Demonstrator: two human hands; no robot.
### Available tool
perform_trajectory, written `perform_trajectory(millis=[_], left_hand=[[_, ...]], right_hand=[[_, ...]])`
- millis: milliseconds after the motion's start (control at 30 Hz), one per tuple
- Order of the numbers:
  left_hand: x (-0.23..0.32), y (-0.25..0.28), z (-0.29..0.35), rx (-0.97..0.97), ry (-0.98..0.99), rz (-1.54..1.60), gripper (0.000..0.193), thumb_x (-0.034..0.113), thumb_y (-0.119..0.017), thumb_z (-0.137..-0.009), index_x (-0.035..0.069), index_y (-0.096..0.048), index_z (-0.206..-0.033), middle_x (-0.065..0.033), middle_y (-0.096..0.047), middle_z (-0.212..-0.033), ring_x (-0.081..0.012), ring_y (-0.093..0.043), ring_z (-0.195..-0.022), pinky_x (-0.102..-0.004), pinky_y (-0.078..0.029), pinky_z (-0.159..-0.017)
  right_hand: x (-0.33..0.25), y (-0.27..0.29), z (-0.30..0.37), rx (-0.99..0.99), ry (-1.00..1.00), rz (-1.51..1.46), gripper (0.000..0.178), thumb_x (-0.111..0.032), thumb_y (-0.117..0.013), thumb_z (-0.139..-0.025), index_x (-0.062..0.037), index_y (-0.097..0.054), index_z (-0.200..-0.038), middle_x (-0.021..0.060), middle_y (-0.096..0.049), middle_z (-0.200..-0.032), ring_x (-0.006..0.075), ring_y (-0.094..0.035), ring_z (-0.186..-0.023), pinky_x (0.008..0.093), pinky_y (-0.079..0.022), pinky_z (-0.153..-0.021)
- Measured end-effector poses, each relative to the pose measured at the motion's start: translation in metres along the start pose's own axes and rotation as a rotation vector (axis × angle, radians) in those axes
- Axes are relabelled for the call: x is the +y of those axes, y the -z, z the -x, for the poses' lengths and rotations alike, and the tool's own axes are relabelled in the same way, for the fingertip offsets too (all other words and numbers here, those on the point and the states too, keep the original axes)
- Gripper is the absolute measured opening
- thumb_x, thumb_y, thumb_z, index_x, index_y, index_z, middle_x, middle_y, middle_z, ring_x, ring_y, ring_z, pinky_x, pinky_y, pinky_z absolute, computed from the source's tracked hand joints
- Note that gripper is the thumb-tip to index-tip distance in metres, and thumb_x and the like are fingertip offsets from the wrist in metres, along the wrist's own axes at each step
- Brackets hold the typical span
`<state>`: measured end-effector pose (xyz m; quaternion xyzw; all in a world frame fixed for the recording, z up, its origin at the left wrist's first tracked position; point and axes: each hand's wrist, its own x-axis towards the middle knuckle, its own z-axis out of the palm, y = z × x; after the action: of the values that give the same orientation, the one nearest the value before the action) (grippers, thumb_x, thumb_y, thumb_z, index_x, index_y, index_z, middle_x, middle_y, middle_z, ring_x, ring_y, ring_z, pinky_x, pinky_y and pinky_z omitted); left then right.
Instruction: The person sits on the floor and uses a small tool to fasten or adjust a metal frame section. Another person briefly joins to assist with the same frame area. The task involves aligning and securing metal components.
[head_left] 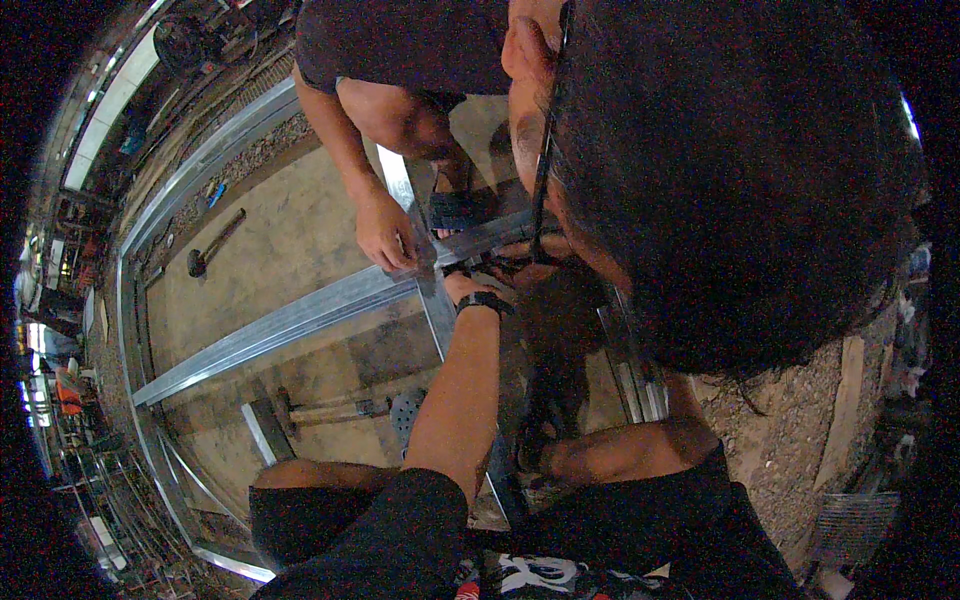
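My left hand (474, 287), with a dark watch on its wrist, reaches forward to a joint where silver metal bars meet. It touches or lies right beside the joint; its fingers are mostly hidden in shadow. A long metal bar (290, 322) runs from the joint toward the left, and a crossing bar (437, 318) comes back toward me. Another person's hand (388, 236) is at the joint's left side, its fingers bent down near the bar. Dim fingers or skin show right of the joint; whose they are I cannot tell. My right hand is not visible.
A person's dark-haired head (730, 190) blocks much of the right side. A hammer (207, 251) and a blue pen-like thing (217, 194) lie left, inside the large metal frame (128, 330). A second long-handled tool (335, 408) lies near my clog (405, 412). Gravel (775, 440) spreads at right.
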<state>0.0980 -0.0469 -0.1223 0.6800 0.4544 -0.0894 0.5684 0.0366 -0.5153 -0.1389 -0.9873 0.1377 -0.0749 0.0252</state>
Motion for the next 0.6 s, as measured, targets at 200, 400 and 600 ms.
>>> perform_trajectory(millis=[200,400,600], left_hand=[[0.008,0.002,0.006,0.024,0.072,0.459,0.029,0.037,-0.053,-0.097,0.015,-0.066,-0.111,-0.0013,-0.068,-0.112,-0.0195,-0.063,-0.105,-0.0345,-0.049,-0.095],[0.012,0.009,0.01,0.021,0.108,0.713,0.028,0.036,-0.052,-0.098,0.014,-0.066,-0.109,-0.0022,-0.067,-0.11,-0.0203,-0.063,-0.104,-0.0353,-0.049,-0.093],[0.033,-0.035,0.033,-0.094,0.161,0.919,0.028,0.036,-0.052,-0.098,0.014,-0.066,-0.107,-0.003,-0.067,-0.108,-0.0211,-0.063,-0.102,-0.0362,-0.049,-0.091]], right_hand=[[0.017,-0.048,-0.007,0.029,0.059,0.074,0.056,-0.048,-0.05,-0.1,0.003,-0.071,-0.107,0.0271,-0.07,-0.102,0.047,-0.066,-0.093,0.0553,-0.054,-0.08],[0.031,-0.104,-0.01,0.059,0.14,0.152,0.055,-0.047,-0.05,-0.1,0.0033,-0.071,-0.105,0.0267,-0.07,-0.101,0.0467,-0.066,-0.092,0.0553,-0.054,-0.079],[0.086,-0.061,-0.035,0.142,0.148,0.254,0.055,-0.047,-0.05,-0.101,0.003,-0.071,-0.102,0.0259,-0.07,-0.097,0.0463,-0.066,-0.088,0.0551,-0.054,-0.076]])
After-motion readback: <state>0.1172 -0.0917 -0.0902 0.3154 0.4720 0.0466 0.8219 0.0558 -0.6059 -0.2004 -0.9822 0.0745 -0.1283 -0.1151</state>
